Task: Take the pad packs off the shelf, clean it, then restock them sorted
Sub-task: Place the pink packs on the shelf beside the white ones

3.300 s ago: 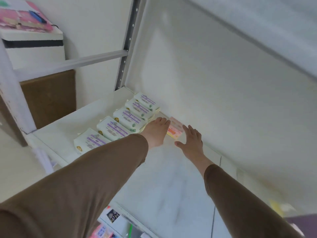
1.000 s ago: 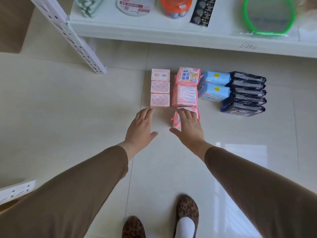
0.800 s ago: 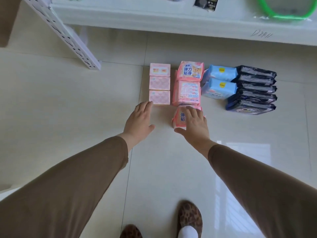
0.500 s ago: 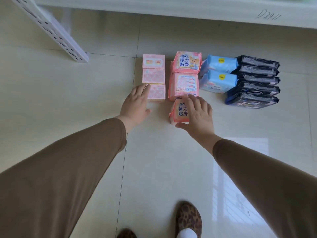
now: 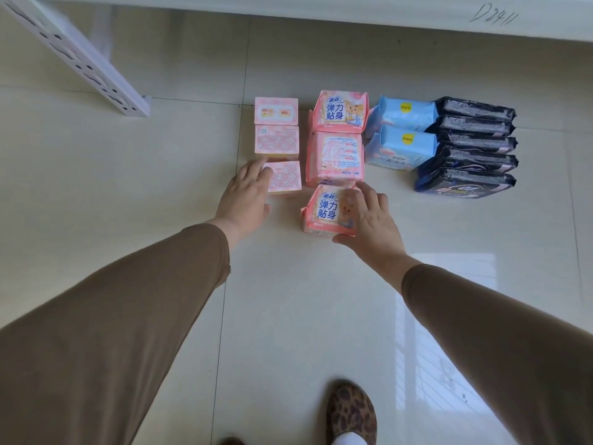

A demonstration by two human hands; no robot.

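The tiled floor [image 5: 96,187] fills the view and carries all pad packs in four columns at roughly 12 o'clock from the person.

A white shelf edge [image 5: 353,14] runs across the top at 12 o'clock. A perforated white upright [image 5: 80,56] slants down from 10 o'clock to its foot on the floor.

Both arms, in brown sleeves, reach forward from 7 and 5 o'clock.

The black packs [image 5: 468,152] form the column at 2 o'clock: five packs overlapping one another. Just beside them at 1 o'clock lie two blue packs [image 5: 401,133], the nearer one partly over the farther.

The large pink packs [image 5: 337,136] form the column at 12 o'clock, three in line. The nearest pink pack [image 5: 324,210] touches the middle one at its far edge.

The small pink boxes [image 5: 276,126] form the column at 11 o'clock, three in line. The nearest small box [image 5: 285,178] sits slightly skewed and close to the middle box.

The right hand [image 5: 372,226] lies on the right half of the nearest pink pack, fingers spread over its top and thumb at its near edge; whether this grip is closed on the pack cannot be told.

The left hand [image 5: 245,195] is flat with fingers straight, its fingertips at the left edge of the nearest small box: an open grip.

A leopard-print shoe [image 5: 351,412] shows at 6 o'clock.
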